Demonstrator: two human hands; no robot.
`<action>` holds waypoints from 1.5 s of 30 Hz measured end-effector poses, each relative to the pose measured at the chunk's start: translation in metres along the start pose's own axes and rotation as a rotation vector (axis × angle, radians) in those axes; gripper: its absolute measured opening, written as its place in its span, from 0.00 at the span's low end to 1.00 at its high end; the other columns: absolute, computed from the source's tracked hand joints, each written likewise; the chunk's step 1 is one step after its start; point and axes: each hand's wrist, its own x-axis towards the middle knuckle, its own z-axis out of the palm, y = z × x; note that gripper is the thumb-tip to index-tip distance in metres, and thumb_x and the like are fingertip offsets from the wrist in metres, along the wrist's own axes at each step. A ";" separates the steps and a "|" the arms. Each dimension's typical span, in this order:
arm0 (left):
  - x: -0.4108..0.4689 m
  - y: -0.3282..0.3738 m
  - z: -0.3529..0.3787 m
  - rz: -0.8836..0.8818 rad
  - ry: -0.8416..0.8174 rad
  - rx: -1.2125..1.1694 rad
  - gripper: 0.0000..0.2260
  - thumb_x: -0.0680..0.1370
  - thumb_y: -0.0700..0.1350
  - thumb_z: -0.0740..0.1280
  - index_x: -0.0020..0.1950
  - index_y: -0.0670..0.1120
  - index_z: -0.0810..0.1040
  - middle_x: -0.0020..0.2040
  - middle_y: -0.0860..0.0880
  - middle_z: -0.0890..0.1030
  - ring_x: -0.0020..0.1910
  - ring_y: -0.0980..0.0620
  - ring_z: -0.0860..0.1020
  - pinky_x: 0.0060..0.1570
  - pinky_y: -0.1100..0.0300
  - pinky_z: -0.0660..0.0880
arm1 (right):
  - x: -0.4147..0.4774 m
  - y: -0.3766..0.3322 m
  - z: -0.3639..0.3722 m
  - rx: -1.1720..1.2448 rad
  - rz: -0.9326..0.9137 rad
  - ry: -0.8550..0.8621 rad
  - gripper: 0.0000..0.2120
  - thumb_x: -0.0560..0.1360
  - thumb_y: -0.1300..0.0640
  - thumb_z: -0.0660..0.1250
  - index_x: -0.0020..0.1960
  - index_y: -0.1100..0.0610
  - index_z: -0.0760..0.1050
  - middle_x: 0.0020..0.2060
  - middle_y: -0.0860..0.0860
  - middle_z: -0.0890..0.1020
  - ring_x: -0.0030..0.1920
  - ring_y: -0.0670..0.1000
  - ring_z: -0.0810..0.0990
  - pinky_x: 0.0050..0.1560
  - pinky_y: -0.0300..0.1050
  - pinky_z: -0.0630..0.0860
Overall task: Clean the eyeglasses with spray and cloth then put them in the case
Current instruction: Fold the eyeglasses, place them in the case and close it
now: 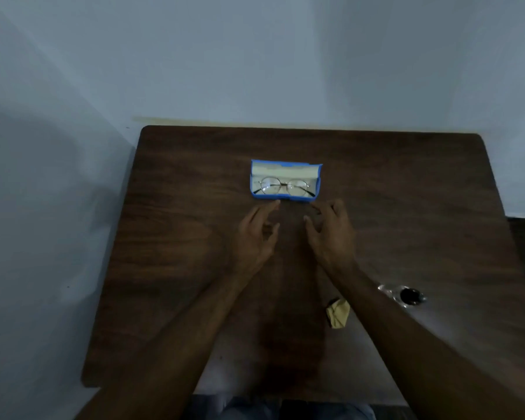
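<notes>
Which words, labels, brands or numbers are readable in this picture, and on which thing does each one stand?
No text can be read.
The case, the eyeglasses and the cloth show no print.
The spray bottle is dim and blurred; whether it bears a label cannot be told.

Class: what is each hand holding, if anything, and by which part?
Nothing. Left hand and right hand are both empty, near the open blue case holding the eyeglasses.

Dark wood-grain table (pixel 164 268); open blue case (pixel 273 170) lies toward its far middle. Crumpled yellow cloth (pixel 337 313) at near right; clear spray bottle (pixel 406 295), dark cap, near the cloth, further right.
</notes>
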 end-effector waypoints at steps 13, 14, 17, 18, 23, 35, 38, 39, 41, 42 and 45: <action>-0.112 0.051 0.022 -0.212 -0.182 -0.206 0.22 0.77 0.38 0.75 0.70 0.49 0.81 0.57 0.56 0.87 0.47 0.63 0.83 0.54 0.72 0.76 | -0.153 0.057 -0.039 -0.288 0.109 -0.226 0.12 0.76 0.50 0.67 0.55 0.56 0.76 0.57 0.57 0.76 0.49 0.60 0.80 0.40 0.50 0.77; -0.116 0.055 0.022 -0.231 -0.196 -0.216 0.21 0.78 0.38 0.75 0.70 0.50 0.81 0.56 0.57 0.87 0.48 0.64 0.83 0.54 0.73 0.76 | -0.160 0.062 -0.039 -0.318 0.110 -0.243 0.13 0.76 0.49 0.68 0.56 0.55 0.76 0.58 0.56 0.76 0.51 0.60 0.80 0.41 0.52 0.79; -0.125 0.063 0.024 -0.300 -0.242 -0.273 0.18 0.80 0.39 0.74 0.69 0.50 0.81 0.56 0.57 0.86 0.49 0.63 0.84 0.53 0.69 0.79 | -0.170 0.071 -0.037 -0.328 0.122 -0.253 0.16 0.76 0.47 0.70 0.60 0.53 0.75 0.63 0.56 0.74 0.56 0.60 0.79 0.44 0.54 0.81; -0.127 0.064 0.026 -0.333 -0.257 -0.308 0.18 0.80 0.40 0.73 0.69 0.50 0.81 0.55 0.57 0.87 0.49 0.61 0.85 0.51 0.64 0.82 | -0.171 0.074 -0.036 -0.323 0.126 -0.255 0.17 0.76 0.48 0.70 0.61 0.54 0.74 0.64 0.57 0.74 0.56 0.61 0.79 0.44 0.54 0.81; -0.133 0.074 0.032 -0.556 -0.292 -0.468 0.15 0.82 0.37 0.70 0.67 0.51 0.81 0.57 0.53 0.86 0.47 0.56 0.87 0.41 0.54 0.85 | -0.169 0.073 -0.036 -0.158 0.120 -0.203 0.09 0.73 0.58 0.71 0.51 0.57 0.73 0.56 0.58 0.76 0.48 0.60 0.79 0.41 0.48 0.72; -0.121 0.110 0.027 -0.984 -0.357 -1.059 0.15 0.85 0.49 0.67 0.64 0.41 0.84 0.61 0.42 0.86 0.59 0.44 0.85 0.55 0.48 0.85 | -0.170 0.035 -0.060 0.786 0.206 0.040 0.06 0.69 0.65 0.73 0.46 0.63 0.79 0.50 0.60 0.82 0.52 0.56 0.85 0.56 0.47 0.81; -0.115 0.113 0.022 -0.913 -0.333 -1.020 0.10 0.84 0.43 0.70 0.62 0.39 0.84 0.60 0.38 0.86 0.57 0.44 0.85 0.52 0.51 0.86 | -0.168 0.030 -0.064 0.878 0.262 0.029 0.07 0.70 0.70 0.72 0.47 0.64 0.79 0.51 0.61 0.83 0.53 0.54 0.84 0.57 0.50 0.81; -0.112 0.112 0.021 -0.872 -0.323 -0.988 0.10 0.83 0.41 0.70 0.62 0.38 0.84 0.59 0.37 0.86 0.55 0.44 0.85 0.49 0.53 0.86 | -0.166 0.029 -0.064 0.904 0.297 0.035 0.08 0.71 0.70 0.72 0.49 0.63 0.79 0.51 0.60 0.84 0.52 0.55 0.84 0.57 0.54 0.81; -0.108 0.109 0.017 -0.816 -0.304 -0.953 0.10 0.83 0.39 0.70 0.63 0.36 0.83 0.59 0.37 0.86 0.53 0.45 0.86 0.46 0.56 0.86 | -0.162 0.028 -0.063 0.993 0.381 0.053 0.09 0.74 0.65 0.71 0.53 0.59 0.80 0.52 0.59 0.85 0.53 0.57 0.84 0.55 0.58 0.80; -0.106 0.107 0.015 -0.802 -0.298 -0.945 0.11 0.83 0.38 0.70 0.63 0.36 0.83 0.58 0.37 0.86 0.53 0.46 0.86 0.44 0.57 0.86 | -0.158 0.027 -0.062 1.052 0.433 0.052 0.10 0.74 0.63 0.70 0.56 0.57 0.80 0.53 0.59 0.85 0.54 0.58 0.83 0.54 0.57 0.79; -0.098 0.100 0.011 -0.785 -0.298 -0.926 0.10 0.83 0.40 0.70 0.63 0.38 0.84 0.58 0.39 0.87 0.50 0.48 0.86 0.41 0.58 0.85 | -0.143 0.019 -0.059 1.129 0.610 -0.040 0.15 0.78 0.67 0.70 0.62 0.56 0.78 0.56 0.57 0.85 0.54 0.57 0.84 0.49 0.49 0.81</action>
